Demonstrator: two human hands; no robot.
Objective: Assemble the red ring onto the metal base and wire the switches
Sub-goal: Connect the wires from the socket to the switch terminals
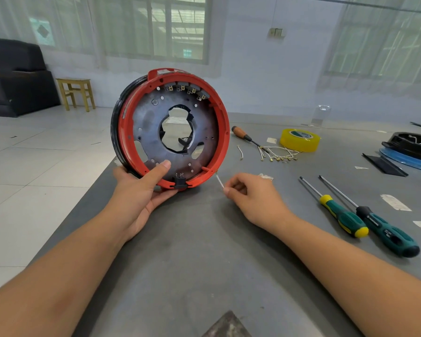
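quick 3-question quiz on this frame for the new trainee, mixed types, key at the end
1. True or false: the left hand holds the red ring and metal base tilted up on edge on the table.
2. What does the right hand pinch?
A. a white wire
B. a screwdriver
C. the tape
3. Fill in: the yellow tape roll lies ____ the loose wires, as seen from the camera.

Key: 1 true; 2 A; 3 behind
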